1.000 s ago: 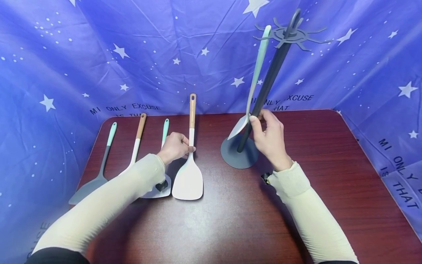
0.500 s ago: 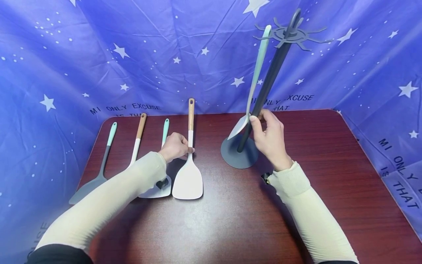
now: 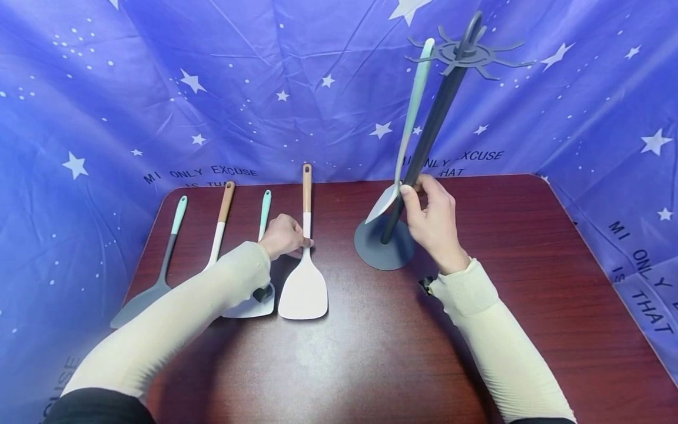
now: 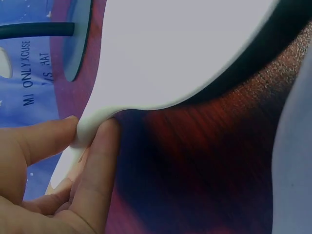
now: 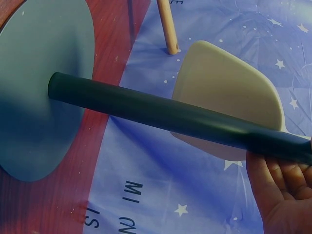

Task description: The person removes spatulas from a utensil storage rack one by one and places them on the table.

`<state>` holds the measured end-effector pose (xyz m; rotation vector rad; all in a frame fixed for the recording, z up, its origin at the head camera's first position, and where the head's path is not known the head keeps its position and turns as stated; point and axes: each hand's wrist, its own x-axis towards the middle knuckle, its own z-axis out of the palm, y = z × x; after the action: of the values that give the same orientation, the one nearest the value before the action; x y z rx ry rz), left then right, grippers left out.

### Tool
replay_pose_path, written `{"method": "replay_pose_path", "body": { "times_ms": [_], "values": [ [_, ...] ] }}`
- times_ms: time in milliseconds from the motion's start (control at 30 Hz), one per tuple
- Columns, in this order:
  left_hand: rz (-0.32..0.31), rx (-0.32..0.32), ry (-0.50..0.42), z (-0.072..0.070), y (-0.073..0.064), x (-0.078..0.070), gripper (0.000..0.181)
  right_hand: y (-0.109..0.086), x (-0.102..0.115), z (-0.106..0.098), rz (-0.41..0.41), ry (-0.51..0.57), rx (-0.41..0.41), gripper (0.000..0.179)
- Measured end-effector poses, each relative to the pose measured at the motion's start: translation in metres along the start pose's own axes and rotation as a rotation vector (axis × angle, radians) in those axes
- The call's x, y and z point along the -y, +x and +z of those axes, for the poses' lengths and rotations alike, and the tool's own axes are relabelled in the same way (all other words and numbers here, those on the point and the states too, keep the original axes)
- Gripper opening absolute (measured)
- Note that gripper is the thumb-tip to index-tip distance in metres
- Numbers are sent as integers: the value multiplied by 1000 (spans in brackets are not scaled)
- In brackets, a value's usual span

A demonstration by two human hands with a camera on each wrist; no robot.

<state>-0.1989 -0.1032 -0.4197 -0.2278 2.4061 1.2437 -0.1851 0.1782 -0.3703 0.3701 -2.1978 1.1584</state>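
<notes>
My left hand [image 3: 284, 237] pinches a white spatula [image 3: 303, 290] at its neck, between thumb and fingers. The blade points toward me, and the wooden handle end [image 3: 307, 185] points to the back; in the left wrist view a dark shadow runs along the blade [image 4: 170, 44]. With my right hand [image 3: 434, 221] I hold the black pole [image 3: 436, 121] of a utensil stand low down, above its round grey base [image 3: 384, 253]. From one arm of the hook ring [image 3: 466, 54] hangs a mint-handled spatula [image 3: 415, 106], its pale blade [image 5: 229, 83] beside the pole.
Left of my left hand lie a grey spatula with a mint handle [image 3: 172, 244], a wooden-handled white utensil [image 3: 221, 221] partly under my sleeve, and a mint-handled spatula [image 3: 266, 206] partly covered by my arm. A starry blue cloth [image 3: 238, 88] stands behind the dark red table [image 3: 360, 371].
The handle end of the white spatula has come down and toward me, while its blade has barely shifted. My right hand and the stand have stayed put.
</notes>
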Motion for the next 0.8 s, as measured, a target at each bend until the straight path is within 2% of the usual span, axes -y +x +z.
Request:
{"method": "replay_pose_path", "body": {
  "times_ms": [267, 600, 800],
  "values": [
    [-41, 22, -54, 3, 5, 2, 13, 0, 0, 0, 7, -2, 2, 18],
    [-50, 35, -36, 3, 9, 3, 13, 0, 0, 0, -3, 2, -1, 18],
    [-72, 36, 25, 3, 11, 1, 14, 0, 0, 0, -7, 1, -1, 18]
  ]
}}
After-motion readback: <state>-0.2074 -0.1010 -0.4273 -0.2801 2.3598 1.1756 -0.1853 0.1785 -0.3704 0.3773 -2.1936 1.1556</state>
